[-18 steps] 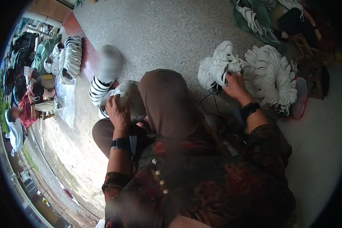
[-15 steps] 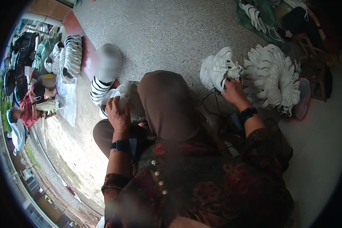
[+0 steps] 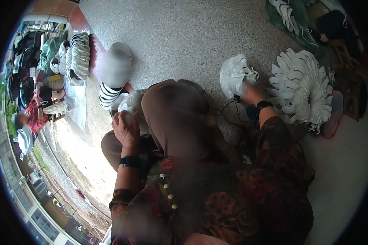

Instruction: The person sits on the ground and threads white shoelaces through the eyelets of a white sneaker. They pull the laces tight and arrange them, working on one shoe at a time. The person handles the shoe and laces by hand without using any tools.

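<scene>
Fingers curled, my left hand (image 3: 126,130) grips a white shoe upper (image 3: 131,103) beside my left knee. The knee and my fingers hide part of that piece. Out to the right, my right hand (image 3: 253,94) is at the near right side of a small bundle of white shoe uppers (image 3: 233,74) with laces. Its fingertips are smeared, so their grip does not show. Right of that hand lies a larger fanned stack of white shoe uppers (image 3: 300,83).
A striped stack of uppers (image 3: 107,97) stands beyond my left hand. Dark cords (image 3: 229,109) trail on the floor by the right hand. A wooden stool (image 3: 353,94) is at far right. Another person (image 3: 34,112) sits at left near stacked uppers (image 3: 78,55).
My right hand has moved slightly up at the small bundle, and the gap between that bundle and the large stack is wider. My left hand stays at its white upper. The view has shifted slightly.
</scene>
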Demonstrator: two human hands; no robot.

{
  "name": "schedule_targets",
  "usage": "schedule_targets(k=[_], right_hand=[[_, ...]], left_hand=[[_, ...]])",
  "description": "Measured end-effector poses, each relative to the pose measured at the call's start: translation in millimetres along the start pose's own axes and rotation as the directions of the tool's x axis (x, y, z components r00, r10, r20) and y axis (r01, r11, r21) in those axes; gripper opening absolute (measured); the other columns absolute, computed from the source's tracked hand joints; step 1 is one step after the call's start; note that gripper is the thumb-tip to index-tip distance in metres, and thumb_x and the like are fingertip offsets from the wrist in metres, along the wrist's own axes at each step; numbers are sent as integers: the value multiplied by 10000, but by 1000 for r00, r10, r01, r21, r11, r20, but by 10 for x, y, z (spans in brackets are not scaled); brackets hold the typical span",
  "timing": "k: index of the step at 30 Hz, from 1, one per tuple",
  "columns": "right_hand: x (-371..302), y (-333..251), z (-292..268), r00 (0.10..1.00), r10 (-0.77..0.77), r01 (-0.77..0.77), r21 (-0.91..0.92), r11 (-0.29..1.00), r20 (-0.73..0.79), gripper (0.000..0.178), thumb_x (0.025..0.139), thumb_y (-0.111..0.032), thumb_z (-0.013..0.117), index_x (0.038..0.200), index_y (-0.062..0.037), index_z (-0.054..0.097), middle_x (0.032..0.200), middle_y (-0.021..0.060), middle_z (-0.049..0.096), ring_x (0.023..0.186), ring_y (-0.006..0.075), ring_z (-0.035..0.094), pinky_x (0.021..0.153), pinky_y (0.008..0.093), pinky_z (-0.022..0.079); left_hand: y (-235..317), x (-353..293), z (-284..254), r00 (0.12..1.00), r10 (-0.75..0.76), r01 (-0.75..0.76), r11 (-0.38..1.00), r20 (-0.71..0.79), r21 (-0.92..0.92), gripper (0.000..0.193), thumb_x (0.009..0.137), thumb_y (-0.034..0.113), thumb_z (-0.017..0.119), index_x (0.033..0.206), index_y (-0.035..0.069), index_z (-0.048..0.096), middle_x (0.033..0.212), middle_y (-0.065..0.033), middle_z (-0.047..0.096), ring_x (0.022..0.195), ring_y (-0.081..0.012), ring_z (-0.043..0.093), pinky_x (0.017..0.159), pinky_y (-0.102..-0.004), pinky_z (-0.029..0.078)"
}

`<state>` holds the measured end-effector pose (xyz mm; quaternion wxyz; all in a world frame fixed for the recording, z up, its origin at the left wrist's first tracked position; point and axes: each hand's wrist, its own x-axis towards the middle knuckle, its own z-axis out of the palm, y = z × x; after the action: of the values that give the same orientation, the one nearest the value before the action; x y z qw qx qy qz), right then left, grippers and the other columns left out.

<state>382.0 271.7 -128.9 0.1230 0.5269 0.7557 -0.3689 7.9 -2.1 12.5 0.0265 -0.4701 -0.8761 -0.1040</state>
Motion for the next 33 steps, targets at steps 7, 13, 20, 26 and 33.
schedule_targets(k=[7, 13, 20, 26, 33], right_hand=[[-75, 16, 97, 997, -67, 59, -189, 980, -37, 359, 622, -166, 750, 906, 7, 615, 959, 216, 626, 957, 375, 584, 834, 433, 466], [-378, -3, 212, 920, -316, 211, -384, 899, -233, 325, 650, -205, 743, 879, -16, 610, 896, 201, 632, 879, 371, 591, 809, 443, 438], [-143, -99, 264, 971, -154, 107, -245, 964, -184, 380, 673, -247, 742, 935, 1, 622, 929, 224, 633, 911, 371, 591, 834, 441, 428], [-15, -86, 335, 982, -71, 21, -274, 961, -174, 354, 700, -235, 722, 935, 8, 619, 950, 233, 627, 913, 386, 586, 894, 451, 379], [-226, -184, 224, 939, -229, 144, -311, 939, -255, 271, 710, -239, 711, 808, -18, 588, 851, 182, 627, 831, 357, 591, 782, 425, 429]], left_hand=[[-28, -23, 7, 1000, 7, -7, 1000, -11, -29, 365, 764, 208, 628, 1083, 73, 512, 1084, -174, 508, 1019, -377, 478, 874, -449, 387], [-29, -9, -3, 1000, 21, -22, 999, -21, -29, 364, 752, 196, 635, 1071, 62, 522, 1058, -166, 515, 1012, -361, 479, 876, -437, 380], [-48, -5, 28, 998, 33, -34, 999, -45, -31, 366, 741, 186, 645, 1065, 66, 527, 1052, -158, 519, 1004, -354, 481, 867, -432, 383], [-37, 12, 22, 1000, 2, -3, 999, -24, -36, 383, 724, 183, 658, 1067, 73, 529, 1050, -157, 520, 988, -348, 490, 859, -427, 390], [-22, 10, -3, 998, 27, -30, 998, -54, -49, 393, 712, 188, 670, 1062, 74, 534, 1040, -154, 525, 984, -347, 492, 859, -427, 388]])
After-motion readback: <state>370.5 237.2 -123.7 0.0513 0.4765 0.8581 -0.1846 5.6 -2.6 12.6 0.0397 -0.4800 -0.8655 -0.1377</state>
